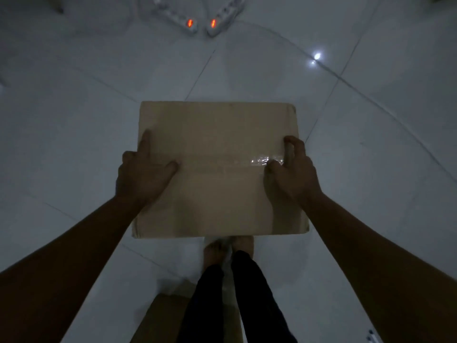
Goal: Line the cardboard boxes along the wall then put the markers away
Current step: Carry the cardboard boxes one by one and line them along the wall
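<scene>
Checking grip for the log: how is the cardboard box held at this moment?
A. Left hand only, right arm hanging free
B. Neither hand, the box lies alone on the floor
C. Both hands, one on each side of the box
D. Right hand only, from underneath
C: the left hand and the right hand each grip a side of the cardboard box, thumbs resting on its top face.

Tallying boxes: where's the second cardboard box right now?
Head view, bottom centre: the second cardboard box sits on the tiled floor, partly hidden behind the person's legs.
</scene>
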